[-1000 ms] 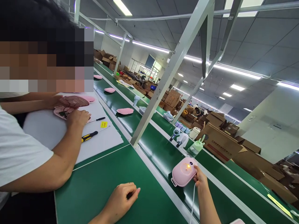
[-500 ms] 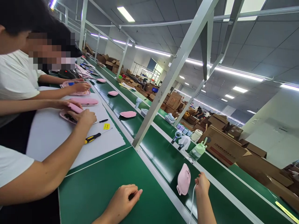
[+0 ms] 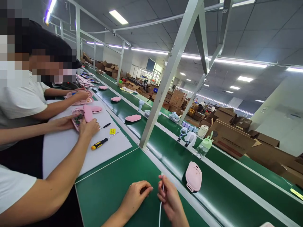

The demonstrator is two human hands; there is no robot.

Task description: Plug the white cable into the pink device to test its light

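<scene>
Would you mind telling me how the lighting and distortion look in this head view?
Head view: ceiling strip lights are blown out and glare off the green belt; wide-angle stretch bends the steel post; faces are pixelated; the right hand holding the white cable stays fairly sharp.

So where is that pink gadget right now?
The pink gadget lies on the green belt, just right of the right hand, which pinches a white cable.

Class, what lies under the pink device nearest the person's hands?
The pink device lies flat on the green belt, apart from the right hand pinching a white cable. Its underside is hidden.
</scene>
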